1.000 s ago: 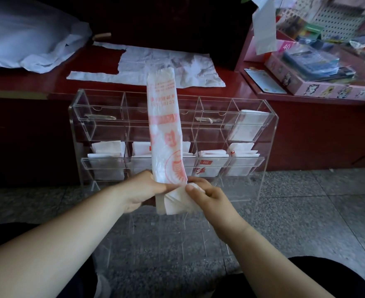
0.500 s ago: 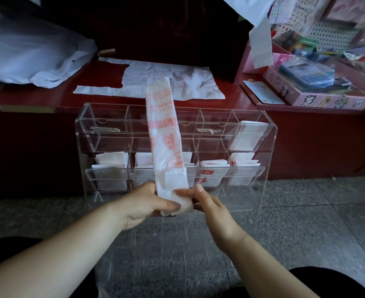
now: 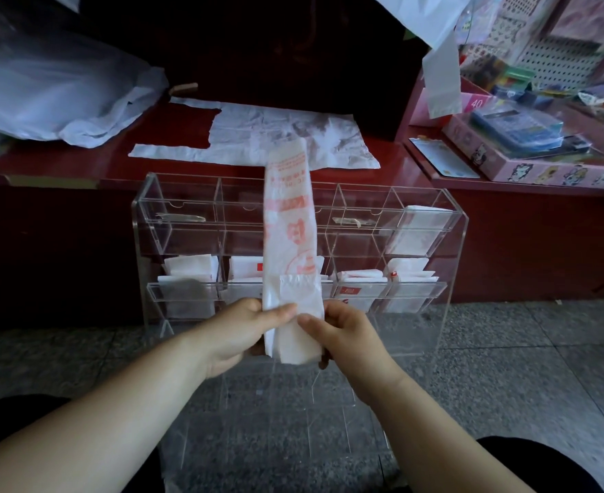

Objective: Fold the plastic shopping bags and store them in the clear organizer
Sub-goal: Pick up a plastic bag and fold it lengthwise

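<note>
A white plastic bag with red print (image 3: 289,229), folded into a long narrow strip, stands upright in front of the clear organizer (image 3: 451,222). My left hand (image 3: 236,332) pinches its lower left edge. My right hand (image 3: 346,332) grips the lower right, where the bottom end is turned up into a small fold. The organizer stands on the floor with two rows of compartments. Folded white bags (image 3: 190,275) fill the lower row, and one sits in the top right compartment (image 3: 418,225). Another white bag (image 3: 286,137) lies flat on the red counter behind.
A heap of translucent plastic bags (image 3: 54,90) lies at the counter's left. Pink boxes with stationery (image 3: 528,151) crowd the right-hand counter, and a white bag hangs above them (image 3: 439,83). Grey speckled floor tiles (image 3: 507,368) stretch in front. My dark-clothed knees show at the bottom corners.
The bottom end of the strip has been folded upward, and my fingers have shifted to pinch the new fold. The camera has tilted slightly, so the counter appears lower.
</note>
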The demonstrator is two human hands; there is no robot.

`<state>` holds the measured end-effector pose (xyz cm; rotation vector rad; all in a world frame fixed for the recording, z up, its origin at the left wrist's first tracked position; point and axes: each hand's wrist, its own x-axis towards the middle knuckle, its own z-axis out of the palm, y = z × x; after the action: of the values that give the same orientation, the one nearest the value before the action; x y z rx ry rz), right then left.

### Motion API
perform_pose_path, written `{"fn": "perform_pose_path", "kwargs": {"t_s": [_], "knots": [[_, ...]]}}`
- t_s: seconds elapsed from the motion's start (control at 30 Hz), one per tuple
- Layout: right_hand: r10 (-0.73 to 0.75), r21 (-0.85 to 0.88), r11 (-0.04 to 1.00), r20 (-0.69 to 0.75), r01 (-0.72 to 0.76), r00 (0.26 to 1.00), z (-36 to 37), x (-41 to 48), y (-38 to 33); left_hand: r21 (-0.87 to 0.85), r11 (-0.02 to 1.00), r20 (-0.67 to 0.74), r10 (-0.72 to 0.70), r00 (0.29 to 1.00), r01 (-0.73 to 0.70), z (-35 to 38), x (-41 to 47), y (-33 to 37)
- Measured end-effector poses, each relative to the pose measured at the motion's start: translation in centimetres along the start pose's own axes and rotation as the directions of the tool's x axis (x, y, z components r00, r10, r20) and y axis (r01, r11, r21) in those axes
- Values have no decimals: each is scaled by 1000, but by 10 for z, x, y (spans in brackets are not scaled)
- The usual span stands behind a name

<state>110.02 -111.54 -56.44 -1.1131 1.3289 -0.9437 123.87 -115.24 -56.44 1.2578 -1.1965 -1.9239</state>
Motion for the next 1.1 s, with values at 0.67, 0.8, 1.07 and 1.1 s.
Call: {"fn": "perform_pose_path", "kwargs": {"t_s": [0.67, 0.8, 1.07, 1.1], "knots": [[-776, -816, 161, 243, 555, 582, -21, 13, 25, -14, 997, -59, 78, 995, -78, -7, 2, 15], [-865, -804, 37, 272, 594, 422, -14, 17, 24, 41, 998, -40, 50, 998, -48, -9, 0, 14], [-885, -716, 220, 140, 663, 445, -13, 16, 27, 61, 998, -44, 0, 999, 3, -6, 2, 10], [-869, -699, 274, 114, 661, 482, -13, 16, 27, 50, 999, -32, -13, 999, 14, -5, 2, 9]]}}
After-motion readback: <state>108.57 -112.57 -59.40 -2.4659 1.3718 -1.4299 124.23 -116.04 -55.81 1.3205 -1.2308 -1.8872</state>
